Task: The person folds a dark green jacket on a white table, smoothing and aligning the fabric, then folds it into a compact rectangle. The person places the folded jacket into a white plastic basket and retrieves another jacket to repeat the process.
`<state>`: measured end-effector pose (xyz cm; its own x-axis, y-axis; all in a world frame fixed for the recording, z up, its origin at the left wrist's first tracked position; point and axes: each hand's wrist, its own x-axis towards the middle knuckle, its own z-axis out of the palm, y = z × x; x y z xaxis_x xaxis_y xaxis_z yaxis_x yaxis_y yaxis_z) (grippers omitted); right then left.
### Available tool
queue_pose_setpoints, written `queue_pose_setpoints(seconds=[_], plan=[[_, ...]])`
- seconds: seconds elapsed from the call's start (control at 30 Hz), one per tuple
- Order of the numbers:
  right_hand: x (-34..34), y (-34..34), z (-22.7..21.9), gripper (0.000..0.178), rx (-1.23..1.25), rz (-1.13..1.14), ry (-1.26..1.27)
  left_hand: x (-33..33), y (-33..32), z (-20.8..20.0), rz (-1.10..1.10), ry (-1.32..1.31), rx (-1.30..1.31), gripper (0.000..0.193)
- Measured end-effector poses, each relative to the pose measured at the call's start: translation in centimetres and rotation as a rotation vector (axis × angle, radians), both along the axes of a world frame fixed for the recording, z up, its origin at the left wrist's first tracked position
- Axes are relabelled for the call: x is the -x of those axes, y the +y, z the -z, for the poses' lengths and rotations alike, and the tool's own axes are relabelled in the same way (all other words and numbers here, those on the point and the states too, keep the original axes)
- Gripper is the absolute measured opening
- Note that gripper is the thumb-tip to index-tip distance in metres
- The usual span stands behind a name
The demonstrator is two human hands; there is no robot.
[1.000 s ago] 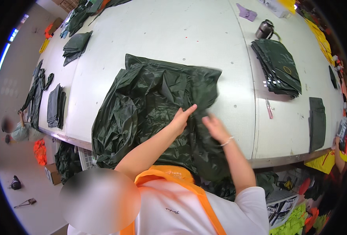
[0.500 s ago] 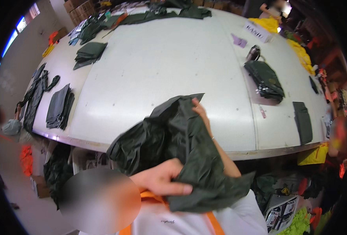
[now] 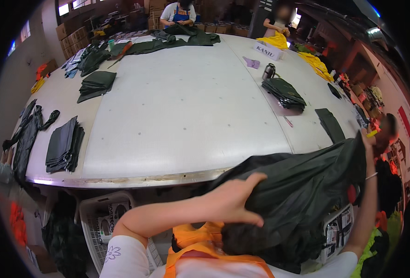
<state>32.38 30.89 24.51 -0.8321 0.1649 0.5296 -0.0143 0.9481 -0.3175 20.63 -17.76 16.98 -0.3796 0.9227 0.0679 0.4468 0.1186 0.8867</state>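
Note:
A large piece of thin, shiny dark green cloth [image 3: 307, 180] is spread out in front of me at the right, over the table's near edge. Its upper right corner is pinched in my raised right hand [image 3: 368, 140], at the end of an outstretched arm. My left hand [image 3: 239, 199] lies at the near left side of the cloth with thumb and fingers wide apart; whether it touches the cloth I cannot tell. The lower part of the cloth hangs in dark folds by my orange apron [image 3: 198, 236].
On the white table [image 3: 177, 139] are folded dark green stacks [image 3: 65, 146], [image 3: 97, 85] at left and a pile [image 3: 283, 94] at right, beside a thermos [image 3: 269, 71]. A white basket [image 3: 90, 222] stands below the edge. Two people [image 3: 179, 16], [image 3: 277, 28] work at the far side.
My right hand has swung out to the right with the cloth's corner, stretching the cloth wide. The left hand has let go and spread its fingers. The view has tilted up.

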Motion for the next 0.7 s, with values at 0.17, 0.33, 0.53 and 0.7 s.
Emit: queue_pose_setpoints(seconds=[0.17,0.33,0.53,0.7], plan=[[-2.1,-6.6,-13.9,0.031,-0.454,0.328,-0.175,-0.2,-0.6,-3.9,-0.333,0.667,-0.102,0.095],[2.8,-8.5,-27.4,0.047,-0.367,0.212,-0.087,2.1,-4.5,-11.1,-0.720,1.164,-0.190,0.082],[12.6,-23.1,-27.6,0.053,0.229,-0.140,0.149,4.8,-8.8,-19.0,-1.266,1.442,0.100,0.083],[21.6,-25.3,-25.6,0.037,0.290,-0.210,0.456,9.5,-8.3,-21.8,-1.420,1.529,0.058,0.070]])
